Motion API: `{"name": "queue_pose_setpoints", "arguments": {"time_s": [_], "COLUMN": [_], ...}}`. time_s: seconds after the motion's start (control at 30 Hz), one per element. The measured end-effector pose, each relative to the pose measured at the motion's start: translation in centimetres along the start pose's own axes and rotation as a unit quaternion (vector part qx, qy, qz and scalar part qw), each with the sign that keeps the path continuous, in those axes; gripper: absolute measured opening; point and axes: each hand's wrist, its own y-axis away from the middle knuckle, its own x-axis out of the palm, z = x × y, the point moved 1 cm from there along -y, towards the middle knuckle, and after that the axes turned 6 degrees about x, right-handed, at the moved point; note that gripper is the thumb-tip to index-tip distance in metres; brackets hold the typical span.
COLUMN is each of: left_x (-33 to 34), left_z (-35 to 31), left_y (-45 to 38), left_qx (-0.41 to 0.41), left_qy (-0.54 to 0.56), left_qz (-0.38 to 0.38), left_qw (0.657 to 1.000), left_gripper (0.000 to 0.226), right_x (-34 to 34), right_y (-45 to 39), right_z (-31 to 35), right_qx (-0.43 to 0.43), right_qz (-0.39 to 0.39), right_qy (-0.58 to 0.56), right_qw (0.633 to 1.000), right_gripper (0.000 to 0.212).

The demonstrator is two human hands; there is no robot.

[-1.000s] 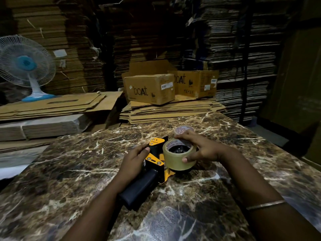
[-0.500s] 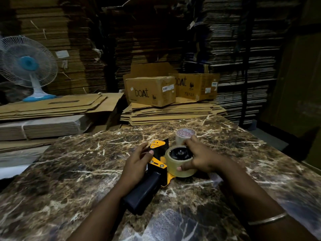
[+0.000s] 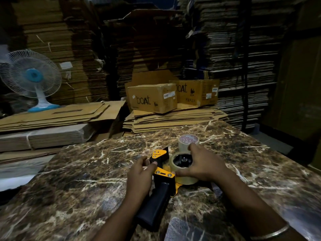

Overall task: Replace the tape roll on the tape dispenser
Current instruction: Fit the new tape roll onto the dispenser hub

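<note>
Just below the middle of the frame, the tape dispenser (image 3: 160, 186) lies on its side on the marble table (image 3: 74, 180), black handle pointing toward the lower left, yellow plates facing up. The tape roll (image 3: 184, 178) sits on the dispenser's hub, the black spokes showing through its open core. A second roll (image 3: 186, 142) with red print on its top stands just behind it, touching or nearly touching the fingers there.

The right hand (image 3: 203, 164) curls round the seated roll, thumb against its near side and fingers over its far edge. A second ago the roll rode higher on the hub with its printed core covering the spokes; now it is pushed down and the spokes are bare. The left hand (image 3: 141, 173) grips the front of the dispenser, fingertips on the black and yellow head, much as before. A bangle (image 3: 271, 232) rings the right wrist at the lower right.

In the upper left a fan (image 3: 31, 79) stands on flattened cardboard (image 3: 57, 115). Two cardboard boxes (image 3: 152, 98) rest behind the table at centre, as earlier.
</note>
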Motion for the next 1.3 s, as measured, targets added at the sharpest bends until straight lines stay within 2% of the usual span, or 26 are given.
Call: {"name": "queue_pose_setpoints", "arguments": {"time_s": [0.07,0.13,0.23,0.27,0.37,0.43,0.57,0.63,0.9,1.13,1.2,1.3], "left_x": [-0.1,-0.7,-2.4,-2.8,-3.7,-4.1,-4.4,-4.2,-3.7,-4.9,-4.9,-4.4], "left_z": [-0.3,-0.5,-0.4,-0.4,-0.2,0.1,0.2,0.1,0.4,0.6,0.5,0.4], "left_y": [-0.3,-0.7,-1.5,-1.4,-1.4,-1.6,-2.2,-2.4,-2.8,-2.4,-2.3,-2.3], "left_qx": [-0.038,-0.051,0.048,0.066,0.153,0.192,0.198,0.207,0.262,0.176,0.18,0.171], "left_qy": [0.08,0.128,0.04,0.042,-0.024,-0.072,-0.096,-0.11,-0.151,-0.049,-0.034,-0.027], "left_qz": [-0.012,-0.014,0.048,0.08,0.17,0.216,0.197,0.194,0.169,0.211,0.19,0.111], "left_qw": [0.996,0.99,0.997,0.994,0.973,0.955,0.955,0.952,0.938,0.96,0.965,0.979], "left_gripper": [0.018,0.015,0.027,0.03,0.028,0.03,0.027,0.026,0.02,0.008,0.016,0.031], "right_x": [0.2,0.3,0.2,0.1,-0.2,-0.3,0.2,0.6,1.1,1.2,1.3,0.7], "right_y": [0.0,0.0,0.0,0.0,0.4,0.6,1.0,1.2,1.1,0.9,0.8,0.6], "right_z": [-0.2,-0.3,-0.2,-0.1,0.6,1.2,2.2,2.5,3.0,2.7,2.7,2.3], "right_qx": [-0.004,-0.001,-0.004,-0.012,-0.057,-0.101,-0.224,-0.259,-0.258,-0.258,-0.243,-0.18], "right_qz": [-0.002,-0.011,-0.032,-0.035,-0.043,-0.047,-0.098,-0.105,-0.07,-0.081,-0.096,-0.15], "right_qy": [-0.014,-0.028,-0.033,-0.036,-0.069,-0.094,-0.155,-0.167,-0.194,-0.191,-0.217,-0.248], "right_qw": [1.0,1.0,0.999,0.999,0.995,0.989,0.957,0.946,0.944,0.944,0.94,0.94], "right_gripper": [0.12,0.117,0.119,0.12,0.115,0.102,0.055,0.044,0.029,0.033,0.035,0.043]}}
